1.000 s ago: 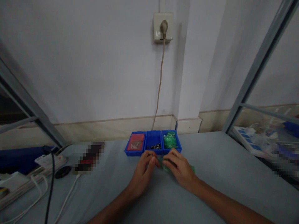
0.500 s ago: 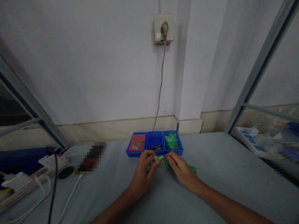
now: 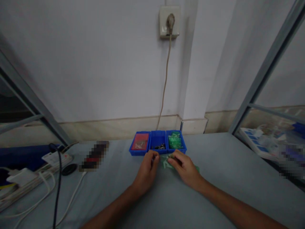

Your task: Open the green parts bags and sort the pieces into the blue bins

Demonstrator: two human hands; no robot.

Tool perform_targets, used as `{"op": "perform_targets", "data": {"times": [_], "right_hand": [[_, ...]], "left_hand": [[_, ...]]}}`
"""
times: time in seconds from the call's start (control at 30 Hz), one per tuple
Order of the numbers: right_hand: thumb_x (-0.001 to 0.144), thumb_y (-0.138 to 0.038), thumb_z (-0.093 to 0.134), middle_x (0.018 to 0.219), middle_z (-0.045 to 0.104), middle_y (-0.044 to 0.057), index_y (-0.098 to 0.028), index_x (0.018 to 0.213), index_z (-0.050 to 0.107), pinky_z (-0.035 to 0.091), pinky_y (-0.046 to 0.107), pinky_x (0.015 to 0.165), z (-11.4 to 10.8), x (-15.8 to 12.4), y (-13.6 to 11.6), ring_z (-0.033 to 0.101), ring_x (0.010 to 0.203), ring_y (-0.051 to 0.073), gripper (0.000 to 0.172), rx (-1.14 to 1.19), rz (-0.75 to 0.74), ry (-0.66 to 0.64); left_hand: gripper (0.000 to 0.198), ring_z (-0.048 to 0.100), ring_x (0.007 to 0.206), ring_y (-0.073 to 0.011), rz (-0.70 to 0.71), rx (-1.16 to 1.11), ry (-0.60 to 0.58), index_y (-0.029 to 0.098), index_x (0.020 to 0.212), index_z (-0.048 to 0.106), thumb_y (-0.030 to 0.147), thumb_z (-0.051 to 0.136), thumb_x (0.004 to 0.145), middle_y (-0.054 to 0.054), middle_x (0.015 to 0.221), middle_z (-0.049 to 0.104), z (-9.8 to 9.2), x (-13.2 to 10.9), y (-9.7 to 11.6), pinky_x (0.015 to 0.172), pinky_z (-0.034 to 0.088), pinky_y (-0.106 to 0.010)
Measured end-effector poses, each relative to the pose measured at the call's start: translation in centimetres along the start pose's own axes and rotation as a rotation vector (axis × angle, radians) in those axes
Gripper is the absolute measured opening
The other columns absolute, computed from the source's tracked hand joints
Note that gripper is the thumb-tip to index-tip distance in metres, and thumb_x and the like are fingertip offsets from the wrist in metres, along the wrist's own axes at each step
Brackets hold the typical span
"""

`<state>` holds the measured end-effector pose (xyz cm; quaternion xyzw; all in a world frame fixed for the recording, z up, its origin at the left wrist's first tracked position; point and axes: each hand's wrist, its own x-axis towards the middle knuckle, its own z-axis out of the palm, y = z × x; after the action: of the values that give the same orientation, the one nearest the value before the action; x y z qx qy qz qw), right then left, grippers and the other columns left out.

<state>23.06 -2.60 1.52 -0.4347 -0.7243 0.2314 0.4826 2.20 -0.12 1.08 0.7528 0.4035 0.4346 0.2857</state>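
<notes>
A small green see-through plastic bag (image 3: 165, 163) with pale pieces inside is stretched between my hands, low in front of the blue trays. My right hand (image 3: 187, 168) pinches it between thumb and fingers, and a green end shows past the knuckles. Just left of the bag, my left hand (image 3: 146, 171) is closed in a pinch; what sits in its fingertips is too small to make out. Behind the hands stand three joined blue trays: the left tray (image 3: 131, 150) holds a red packet (image 3: 140, 142), the middle tray (image 3: 158, 137) small dark metal parts (image 3: 160, 146), the right tray (image 3: 179, 150) green packets (image 3: 175, 142).
A pixelated, phone-like object (image 3: 94, 157) lies left on the grey tabletop (image 3: 114, 187), with a white cable (image 3: 73, 197). Beside it are a round black disc (image 3: 69, 169) and a power strip (image 3: 28, 179). Another power strip (image 3: 256, 144) is at far right. Metal posts slant on both sides.
My left hand has moved off the bag's middle and its thumb and fingers have closed together. More of the green bag shows between the hands. The view has tilted slightly down.
</notes>
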Motion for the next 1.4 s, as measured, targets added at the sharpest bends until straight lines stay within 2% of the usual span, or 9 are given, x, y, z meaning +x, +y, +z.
{"op": "perform_targets", "data": {"times": [0.03, 0.2, 0.43, 0.57, 0.7, 0.93, 1.07, 1.2, 1.4], "right_hand": [[0.106, -0.045, 0.056, 0.075, 0.049, -0.002, -0.022, 0.077, 0.054, 0.039, 0.029, 0.066, 0.2, 0.0, 0.3, 0.049, 0.071, 0.017, 0.037, 0.038, 0.041, -0.002], [0.103, -0.056, 0.056, 0.073, 0.043, -0.004, -0.022, 0.08, 0.052, 0.037, 0.027, 0.063, 0.7, 0.1, 1.6, 0.044, 0.069, 0.015, 0.041, 0.203, 0.185, 0.0], [0.109, -0.057, 0.041, 0.068, 0.045, -0.003, -0.02, 0.084, 0.062, 0.036, 0.028, 0.059, 0.5, -0.1, 0.8, 0.046, 0.064, 0.016, 0.049, 0.192, 0.246, -0.074], [0.108, -0.04, 0.053, 0.094, 0.059, 0.002, -0.022, 0.119, 0.06, 0.046, 0.03, 0.073, 0.4, -0.4, 0.3, 0.057, 0.081, 0.019, 0.022, 0.056, 0.098, 0.022], [0.104, -0.023, 0.056, 0.114, 0.058, 0.008, -0.03, 0.145, 0.052, 0.049, 0.033, 0.075, 0.1, -0.5, -0.1, 0.056, 0.082, 0.02, 0.041, -0.066, -0.07, -0.069], [0.105, -0.032, 0.061, 0.104, 0.06, 0.006, -0.024, 0.114, 0.069, 0.049, 0.035, 0.089, -0.3, -0.2, -0.4, 0.059, 0.1, 0.023, 0.015, -0.038, -0.086, -0.121], [0.106, -0.043, 0.057, 0.077, 0.05, -0.001, -0.021, 0.079, 0.055, 0.04, 0.029, 0.069, 0.3, 0.0, 0.7, 0.049, 0.073, 0.017, 0.035, 0.004, 0.045, 0.008], [0.104, -0.052, 0.057, 0.072, 0.045, -0.004, -0.021, 0.077, 0.051, 0.036, 0.026, 0.062, 0.9, 0.1, 1.8, 0.044, 0.068, 0.015, 0.042, 0.151, 0.172, -0.008], [0.105, -0.055, 0.053, 0.072, 0.05, -0.002, -0.02, 0.077, 0.056, 0.037, 0.027, 0.064, 0.6, 0.2, 1.3, 0.05, 0.07, 0.016, 0.045, 0.177, 0.198, -0.04]], "left_hand": [[0.017, 0.059, 0.091, -0.0197, 0.013, -0.009, 0.012, 0.022, 0.116, 0.06, 0.033, 0.051, 0.108, -0.004, 0.104, 0.063, 0.1, 0.0, -0.2, 0.081, 0.049, -0.033], [0.062, 0.059, 0.099, -0.0209, 0.153, 0.023, -0.031, 0.032, 0.148, 0.048, 0.019, 0.072, 0.093, -0.008, 0.126, 0.058, 0.1, -0.1, -0.3, 0.081, 0.052, -0.032], [0.012, 0.058, 0.11, -0.0235, 0.136, 0.054, -0.011, 0.023, 0.105, 0.072, 0.031, 0.064, 0.102, -0.008, 0.119, 0.059, -0.4, 0.2, 0.7, 0.093, 0.049, -0.036], [0.026, 0.059, 0.096, -0.0204, 0.072, -0.015, -0.002, 0.02, 0.096, 0.066, 0.038, 0.052, 0.108, -0.006, 0.103, 0.063, -0.5, 0.4, 0.5, 0.085, 0.048, -0.032], [0.033, 0.056, 0.089, -0.0194, 0.029, -0.073, -0.048, 0.019, 0.09, 0.063, 0.041, 0.048, 0.11, -0.004, 0.094, 0.061, -0.3, 0.5, 0.3, 0.085, 0.046, -0.032], [0.037, 0.058, 0.093, -0.02, 0.03, -0.078, -0.095, 0.02, 0.09, 0.061, 0.039, 0.04, 0.112, -0.004, 0.093, 0.06, -0.1, 0.3, 0.5, 0.089, 0.047, -0.033], [0.014, 0.059, 0.093, -0.0199, 0.062, -0.025, -0.047, 0.022, 0.111, 0.06, 0.03, 0.05, 0.108, -0.005, 0.104, 0.062, 0.1, 0.0, 0.0, 0.086, 0.05, -0.034], [0.046, 0.06, 0.103, -0.0205, 0.143, -0.01, -0.067, 0.031, 0.143, 0.051, 0.014, 0.055, 0.101, -0.008, 0.129, 0.057, 0.3, -0.2, -0.5, 0.084, 0.054, -0.033], [0.026, 0.058, 0.117, -0.0258, 0.197, 0.053, -0.105, 0.029, 0.124, 0.069, 0.021, 0.062, 0.1, -0.01, 0.131, 0.057, -0.2, 0.0, 0.2, 0.099, 0.052, -0.041]]}}
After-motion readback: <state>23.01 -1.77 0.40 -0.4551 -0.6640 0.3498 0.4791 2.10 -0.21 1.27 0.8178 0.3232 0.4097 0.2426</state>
